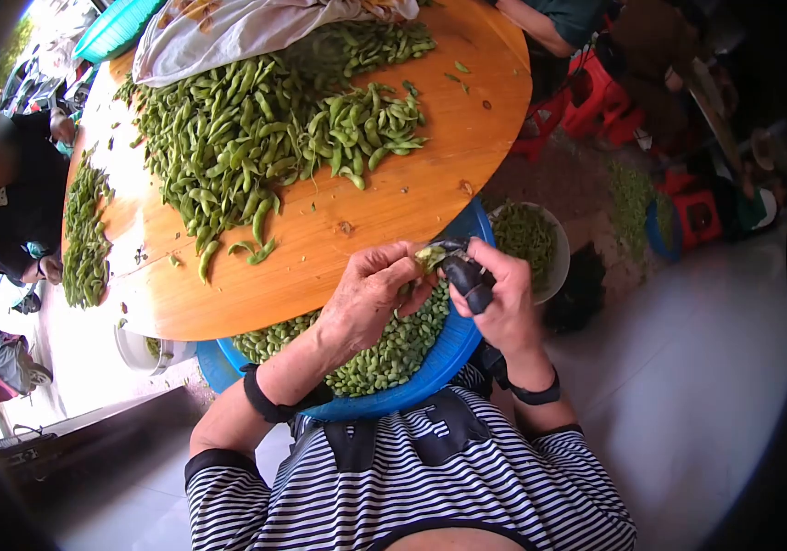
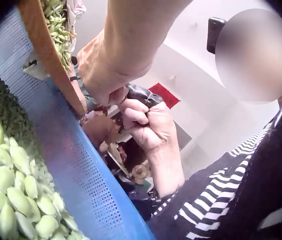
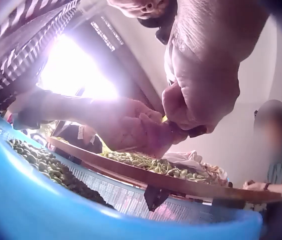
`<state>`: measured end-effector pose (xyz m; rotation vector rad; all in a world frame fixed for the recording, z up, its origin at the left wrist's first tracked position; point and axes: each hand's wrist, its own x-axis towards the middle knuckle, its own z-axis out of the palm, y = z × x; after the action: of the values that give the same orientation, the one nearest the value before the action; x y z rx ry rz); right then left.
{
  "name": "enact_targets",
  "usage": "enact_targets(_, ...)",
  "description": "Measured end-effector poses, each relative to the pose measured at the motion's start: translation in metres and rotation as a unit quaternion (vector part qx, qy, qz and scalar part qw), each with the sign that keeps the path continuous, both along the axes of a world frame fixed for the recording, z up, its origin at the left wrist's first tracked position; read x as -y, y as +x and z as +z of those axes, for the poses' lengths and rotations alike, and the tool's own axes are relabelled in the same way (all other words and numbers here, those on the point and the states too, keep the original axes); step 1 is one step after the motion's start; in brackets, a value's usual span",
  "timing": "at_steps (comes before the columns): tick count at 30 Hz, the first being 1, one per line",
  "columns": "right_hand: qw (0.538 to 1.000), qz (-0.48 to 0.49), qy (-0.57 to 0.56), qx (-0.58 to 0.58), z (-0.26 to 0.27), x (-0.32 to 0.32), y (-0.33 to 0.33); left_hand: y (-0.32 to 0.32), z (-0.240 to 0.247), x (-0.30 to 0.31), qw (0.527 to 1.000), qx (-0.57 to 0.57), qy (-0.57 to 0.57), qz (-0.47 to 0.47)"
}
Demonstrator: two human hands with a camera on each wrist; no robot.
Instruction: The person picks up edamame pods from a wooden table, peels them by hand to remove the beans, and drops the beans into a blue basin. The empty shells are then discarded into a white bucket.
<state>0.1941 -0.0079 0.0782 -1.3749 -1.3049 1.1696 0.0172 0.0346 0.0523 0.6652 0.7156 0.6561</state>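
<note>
Round wooden table point(image 1: 393, 211) heaped with soybean pods point(image 1: 246, 138); the hands work just off its near edge.
Head view: left hand point(image 1: 370, 294) pinches a pod point(image 1: 430, 255) over the blue basin point(image 1: 459, 344), which would catch any fall; right hand point(image 1: 503, 308) clenches a dark tool point(image 1: 465, 275) against it. Left wrist: basin tucked tight under the table's edge. Right wrist: hands meet in open air.

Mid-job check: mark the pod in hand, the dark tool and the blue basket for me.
pod point(image 1: 430, 255), head view, its green end.
dark tool point(image 1: 467, 280), head view, middle of its body.
blue basket point(image 1: 448, 358), head view, bare near rim.
</note>
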Motion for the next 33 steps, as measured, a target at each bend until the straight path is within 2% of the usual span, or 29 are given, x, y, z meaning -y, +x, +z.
enact_targets(1,0.992,0.009,0.112,0.055,-0.011,-0.002,0.002,0.001,-0.003,0.001,1.000,0.013,-0.012,0.024)
enact_targets(4,0.997,0.006,0.075,0.026,0.004,0.001,0.001,-0.003,-0.004,0.001,0.998,0.049,0.007,-0.029)
enact_targets(6,0.999,0.009,0.050,-0.018,0.002,0.005,0.027,-0.004,0.014,0.001,0.999,0.009,0.013,-0.042)
enact_targets(8,0.997,-0.059,0.031,0.023,0.021,0.003,0.051,-0.012,0.033,-0.001,0.956,-0.161,0.202,-0.140)
enact_targets(9,0.972,-0.115,0.059,0.194,0.008,0.000,0.075,-0.020,0.036,-0.010,0.905,-0.244,0.304,-0.170)
enact_targets(10,0.915,-0.126,0.133,0.359,0.010,-0.003,0.090,-0.026,0.032,-0.020,0.905,-0.246,0.304,-0.167)
enact_targets(11,0.881,-0.158,0.096,0.436,0.019,0.001,0.097,-0.031,0.023,-0.031,0.785,-0.369,0.487,-0.101)
enact_targets(12,0.844,-0.168,0.067,0.506,0.012,0.003,0.111,-0.035,0.017,-0.043,0.612,-0.468,0.636,-0.028)
enact_targets(14,0.857,-0.189,-0.028,0.479,0.011,0.007,0.121,-0.041,0.014,-0.073,0.525,-0.522,0.672,0.013)
enact_targets(15,0.857,-0.187,-0.028,0.479,0.010,0.007,0.119,-0.042,0.012,-0.082,0.521,-0.510,0.684,0.023)
enact_targets(17,0.890,-0.204,-0.018,0.407,0.007,0.010,0.113,-0.043,0.000,-0.094,0.504,-0.502,0.703,0.015)
enact_targets(19,0.887,-0.188,-0.021,0.422,0.004,0.011,0.109,-0.042,-0.001,-0.099,0.478,-0.517,0.709,-0.016)
enact_targets(20,0.883,-0.171,-0.021,0.437,0.003,0.011,0.106,-0.041,-0.001,-0.100,0.481,-0.516,0.708,-0.021)
enact_targets(21,0.887,-0.167,0.034,0.429,-0.002,0.010,0.102,-0.039,-0.001,-0.101,0.511,-0.510,0.692,-0.016)
enact_targets(22,0.887,-0.167,0.033,0.429,-0.001,0.010,0.095,-0.038,0.001,-0.101,0.538,-0.504,0.676,-0.008)
enact_targets(23,0.909,-0.143,0.040,0.389,0.002,0.008,0.087,-0.036,0.004,-0.096,0.574,-0.476,0.666,0.022)
enact_targets(24,0.929,-0.120,0.047,0.347,0.004,0.007,0.077,-0.033,0.008,-0.091,0.574,-0.474,0.668,0.021)
enact_targets(26,0.977,-0.075,0.078,0.181,0.005,0.005,0.053,-0.027,0.014,-0.077,0.697,-0.354,0.622,0.033)
enact_targets(27,0.987,-0.039,0.076,0.136,0.002,0.006,0.046,-0.022,0.025,-0.064,0.761,-0.365,0.536,-0.020)
enact_targets(28,0.991,-0.013,0.099,0.092,0.001,0.005,0.036,-0.014,0.018,-0.052,0.868,-0.251,0.427,0.003)
enact_targets(30,0.999,0.016,0.014,0.028,0.010,0.004,0.019,-0.009,0.026,-0.027,0.927,-0.204,0.311,-0.040)
enact_targets(33,0.999,0.027,0.001,-0.031,0.007,0.002,0.003,-0.007,0.021,-0.011,0.968,-0.155,0.197,-0.028)
